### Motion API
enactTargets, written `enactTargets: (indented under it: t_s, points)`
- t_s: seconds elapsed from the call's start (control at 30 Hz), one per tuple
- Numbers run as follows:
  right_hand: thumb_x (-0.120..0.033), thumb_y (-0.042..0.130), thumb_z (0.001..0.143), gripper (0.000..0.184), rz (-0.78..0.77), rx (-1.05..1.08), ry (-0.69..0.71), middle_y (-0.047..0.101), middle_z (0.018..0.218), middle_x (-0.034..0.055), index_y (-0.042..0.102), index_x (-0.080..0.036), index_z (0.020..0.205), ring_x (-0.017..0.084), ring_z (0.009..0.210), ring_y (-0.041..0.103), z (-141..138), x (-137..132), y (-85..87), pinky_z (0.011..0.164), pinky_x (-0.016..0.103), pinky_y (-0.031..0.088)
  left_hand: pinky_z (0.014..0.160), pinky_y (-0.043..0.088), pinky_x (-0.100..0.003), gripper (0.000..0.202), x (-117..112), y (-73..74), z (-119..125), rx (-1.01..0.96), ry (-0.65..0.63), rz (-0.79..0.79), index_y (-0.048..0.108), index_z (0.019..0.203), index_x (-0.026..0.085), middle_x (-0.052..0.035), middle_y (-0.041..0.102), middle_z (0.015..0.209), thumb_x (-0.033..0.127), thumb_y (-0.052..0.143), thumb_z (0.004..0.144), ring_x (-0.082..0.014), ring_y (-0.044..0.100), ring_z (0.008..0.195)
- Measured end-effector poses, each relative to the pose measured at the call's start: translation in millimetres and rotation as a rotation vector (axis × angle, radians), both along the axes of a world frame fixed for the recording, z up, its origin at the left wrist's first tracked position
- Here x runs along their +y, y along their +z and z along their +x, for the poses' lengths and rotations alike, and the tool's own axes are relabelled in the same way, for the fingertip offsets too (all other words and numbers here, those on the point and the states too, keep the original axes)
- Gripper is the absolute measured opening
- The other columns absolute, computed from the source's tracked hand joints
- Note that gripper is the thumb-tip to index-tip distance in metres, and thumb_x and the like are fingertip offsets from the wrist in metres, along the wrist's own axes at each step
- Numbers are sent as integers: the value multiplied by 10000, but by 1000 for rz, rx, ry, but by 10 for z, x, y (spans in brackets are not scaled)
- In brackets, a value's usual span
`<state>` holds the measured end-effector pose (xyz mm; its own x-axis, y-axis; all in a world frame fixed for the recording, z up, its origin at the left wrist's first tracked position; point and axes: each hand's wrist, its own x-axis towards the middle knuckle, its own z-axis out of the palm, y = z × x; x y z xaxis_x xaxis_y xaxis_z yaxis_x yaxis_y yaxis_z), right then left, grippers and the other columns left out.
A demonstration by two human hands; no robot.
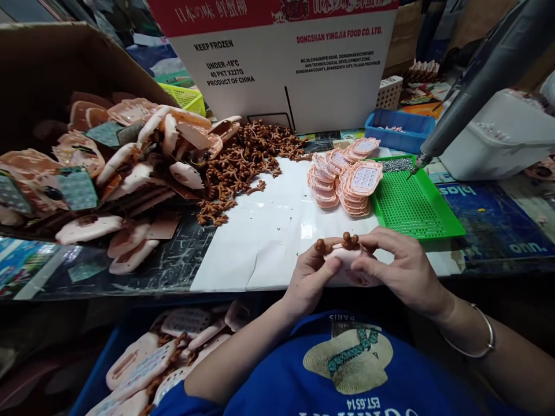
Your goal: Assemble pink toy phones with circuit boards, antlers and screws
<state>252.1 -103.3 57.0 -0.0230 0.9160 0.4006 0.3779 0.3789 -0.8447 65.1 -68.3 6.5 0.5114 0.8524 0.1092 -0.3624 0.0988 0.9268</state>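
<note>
Both hands hold a pale pink plastic toy casing (344, 254) just in front of the table edge. Two brown antler-shaped pieces (350, 240) stick up from its top. My left hand (310, 277) pinches its left side, thumb on the near face. On the other side, my right hand (396, 268) grips it with thumb and fingers. The casing's far face is hidden. Beyond the hands stand stacks of pink keypad panels (359, 179). A green perforated tray (411, 199) with small metal screws sits right of them. Above that tray hangs a grey electric screwdriver (459, 92), bit pointing down.
A pile of brown antler pieces (247, 162) lies left of centre on a white sheet (269, 231). A cardboard box (39, 52) spills pink casing halves with circuit boards. Finished-looking casings (139, 358) fill a blue bin below the table. A blue tray (399, 130) stands behind.
</note>
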Motion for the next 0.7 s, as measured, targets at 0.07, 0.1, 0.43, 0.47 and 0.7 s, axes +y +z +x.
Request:
enactTargets:
  t_s: [0.07,0.1,0.43,0.47,0.7]
  points:
    - [-263,778,831,166,45,-51,1,642,743,-11,744,-189,976,119,672,591,-39,-64,-10,621,254,484,941,516,-306,277,-29,-13,-29,6,3,-21,724,1143,224,-67,741,1155,354,715,898,-205,684,1052]
    - [-257,766,842,146,58,-66,0,641,745,-8,739,-183,965,120,674,591,-62,-89,-21,621,259,481,915,520,-291,259,-50,-9,-41,22,25,-1,733,1108,222,-60,751,1119,342,738,878,-194,689,1016]
    - [-344,697,910,232,165,-197,16,709,913,52,674,-185,1077,175,822,662,-92,-64,-82,733,313,549,817,524,-265,260,-135,154,-76,184,326,138,753,1026,194,-45,757,948,362,781,830,-166,674,853]
    - [-361,709,898,284,167,-245,-3,716,961,65,659,-182,1113,189,857,666,-80,-76,-99,762,329,553,841,522,-267,257,-118,145,-91,156,346,119,752,1030,202,-40,752,958,360,783,829,-165,672,872]
    - [-222,668,910,52,102,-341,-78,654,755,12,638,-182,923,160,680,614,-104,-147,-305,620,294,502,902,526,-288,277,10,-1,-74,-44,333,13,735,1046,218,-48,752,1048,394,778,836,-179,686,961]
